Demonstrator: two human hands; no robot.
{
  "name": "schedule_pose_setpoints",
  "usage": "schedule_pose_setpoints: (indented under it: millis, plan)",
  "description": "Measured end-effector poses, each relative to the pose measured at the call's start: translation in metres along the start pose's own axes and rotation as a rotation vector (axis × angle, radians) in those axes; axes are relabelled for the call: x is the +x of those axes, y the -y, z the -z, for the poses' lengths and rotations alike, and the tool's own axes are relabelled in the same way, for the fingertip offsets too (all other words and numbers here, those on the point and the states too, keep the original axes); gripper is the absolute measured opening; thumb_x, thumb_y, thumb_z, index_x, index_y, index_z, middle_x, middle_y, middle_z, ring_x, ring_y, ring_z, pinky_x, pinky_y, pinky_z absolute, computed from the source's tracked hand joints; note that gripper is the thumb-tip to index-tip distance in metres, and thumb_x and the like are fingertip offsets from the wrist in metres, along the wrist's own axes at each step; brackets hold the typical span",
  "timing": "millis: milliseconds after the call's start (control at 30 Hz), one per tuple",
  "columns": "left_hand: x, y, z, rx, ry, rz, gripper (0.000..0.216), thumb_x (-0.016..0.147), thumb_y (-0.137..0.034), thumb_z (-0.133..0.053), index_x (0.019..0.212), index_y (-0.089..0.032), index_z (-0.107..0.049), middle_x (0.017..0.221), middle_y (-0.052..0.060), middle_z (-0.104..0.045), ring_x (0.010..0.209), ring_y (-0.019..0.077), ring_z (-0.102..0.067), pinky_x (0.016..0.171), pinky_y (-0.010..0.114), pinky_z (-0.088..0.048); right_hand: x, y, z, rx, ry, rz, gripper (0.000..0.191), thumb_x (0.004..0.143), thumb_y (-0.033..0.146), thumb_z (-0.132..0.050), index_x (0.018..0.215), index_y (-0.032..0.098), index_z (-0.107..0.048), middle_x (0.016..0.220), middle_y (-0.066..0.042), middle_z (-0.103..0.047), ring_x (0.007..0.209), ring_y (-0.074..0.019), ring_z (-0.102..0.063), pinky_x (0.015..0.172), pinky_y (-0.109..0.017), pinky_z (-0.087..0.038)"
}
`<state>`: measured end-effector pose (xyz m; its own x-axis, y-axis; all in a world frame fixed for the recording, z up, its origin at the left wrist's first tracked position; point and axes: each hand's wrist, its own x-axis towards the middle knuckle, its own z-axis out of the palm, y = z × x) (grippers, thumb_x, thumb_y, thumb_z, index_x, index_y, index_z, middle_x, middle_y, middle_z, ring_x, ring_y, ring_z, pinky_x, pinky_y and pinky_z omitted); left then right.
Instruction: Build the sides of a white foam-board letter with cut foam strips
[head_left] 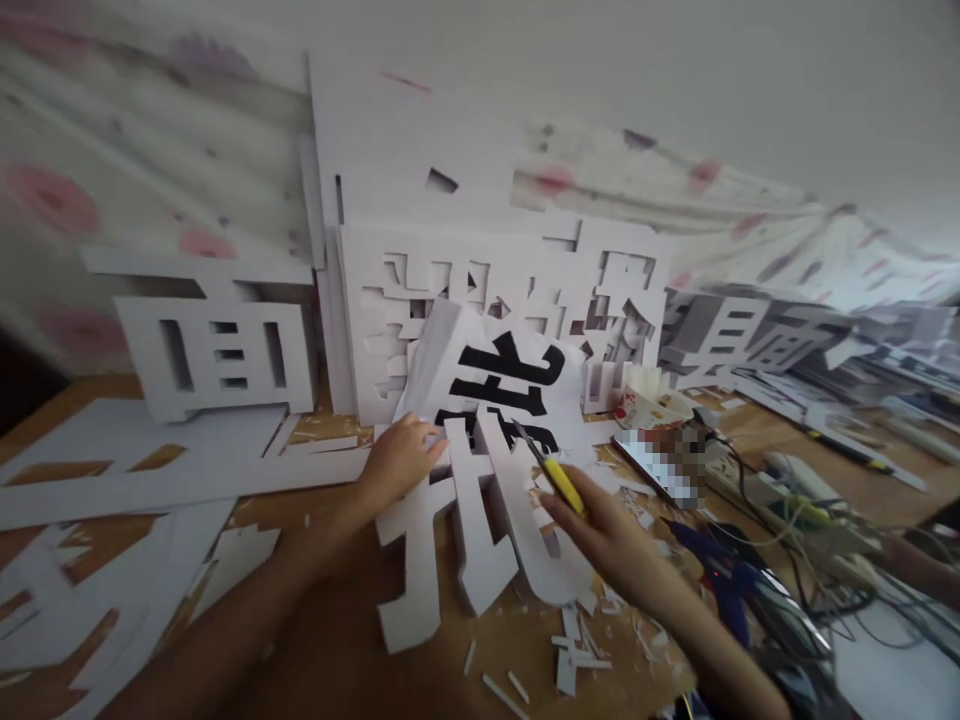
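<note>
Left grip (405, 456) half-curled, right grip (591, 512) clenched

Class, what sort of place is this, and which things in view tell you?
Probably a sign-making workshop: a thick white character stands at the back left, the right hand holds a yellow craft knife, and what looks like a blue glue gun lies on the right.

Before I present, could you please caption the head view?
Left hand at the top of a white 3D character, right hand holding a yellow-handled cutter, white scraps nearby.
</note>
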<state>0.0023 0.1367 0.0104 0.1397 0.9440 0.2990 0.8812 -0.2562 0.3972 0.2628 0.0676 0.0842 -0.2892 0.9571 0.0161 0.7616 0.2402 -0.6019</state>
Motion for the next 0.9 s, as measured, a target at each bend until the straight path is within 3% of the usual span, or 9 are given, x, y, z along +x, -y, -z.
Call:
schedule_pose_setpoints:
  millis: [133,267,467,567,733,900]
  plan:
    - [0.016,-0.009,-0.004,0.194,0.102,-0.037,0.025,0.087,-0.037,-0.06,0.077,-0.019,-0.073,0.083,0.009,-0.068,0.08,0.0236,-0.063,0.071,0.034,-0.048,-0.063,-0.02,-0.043,0.301,-0.151,-0.098,0.048,0.093,0.056,-0.046,0.123,0.022,-0.061,0.106,-0.011,-0.071,0.106,-0.0297,-0.064,0.087,-0.04,-0.053]
    - [0.011,-0.02,-0.013,0.266,0.07,-0.005,0.022,0.088,-0.031,-0.057,0.085,-0.016,-0.073,0.09,0.013,-0.068,0.084,0.0251,-0.063,0.074,0.035,-0.048,-0.098,-0.046,-0.052,0.408,-0.197,-0.137,0.045,0.092,0.058,-0.048,0.119,0.024,-0.061,0.118,-0.011,-0.068,0.119,-0.0317,-0.058,0.097,-0.043,-0.049]
    - [-0.004,-0.038,-0.022,0.33,-0.029,0.111,0.033,0.095,-0.03,-0.043,0.091,-0.013,-0.072,0.101,0.017,-0.065,0.097,0.0305,-0.06,0.077,0.04,-0.048,-0.113,-0.089,-0.053,0.052,-0.393,-0.262,0.047,0.099,0.04,-0.035,0.134,0.011,-0.046,0.121,-0.024,-0.062,0.109,-0.0345,-0.062,0.092,-0.048,-0.049]
    - [-0.006,-0.047,-0.024,0.363,-0.047,0.158,0.038,0.095,-0.028,-0.039,0.093,-0.009,-0.071,0.104,0.02,-0.063,0.101,0.0319,-0.06,0.079,0.04,-0.049,-0.112,-0.096,-0.056,-0.221,-0.381,-0.328,0.048,0.097,0.023,-0.033,0.139,0.003,-0.041,0.115,-0.027,-0.06,0.098,-0.0338,-0.065,0.082,-0.044,-0.05]
    - [-0.006,-0.054,-0.03,0.413,-0.077,0.239,0.04,0.095,-0.026,-0.034,0.095,-0.008,-0.071,0.106,0.019,-0.063,0.103,0.0315,-0.06,0.082,0.04,-0.05,-0.107,-0.106,-0.065,-0.418,-0.369,-0.401,0.045,0.091,0.01,-0.042,0.134,0.006,-0.05,0.11,-0.021,-0.062,0.091,-0.0292,-0.064,0.078,-0.037,-0.047]
    - [-0.006,-0.053,-0.037,0.415,-0.112,0.267,0.042,0.094,-0.026,-0.033,0.094,-0.007,-0.071,0.109,0.021,-0.062,0.104,0.0338,-0.06,0.084,0.043,-0.05,-0.11,-0.11,-0.071,-0.439,-0.451,-0.404,0.036,0.09,0.017,-0.048,0.123,0.008,-0.061,0.11,-0.021,-0.062,0.101,-0.0362,-0.057,0.085,-0.046,-0.042]
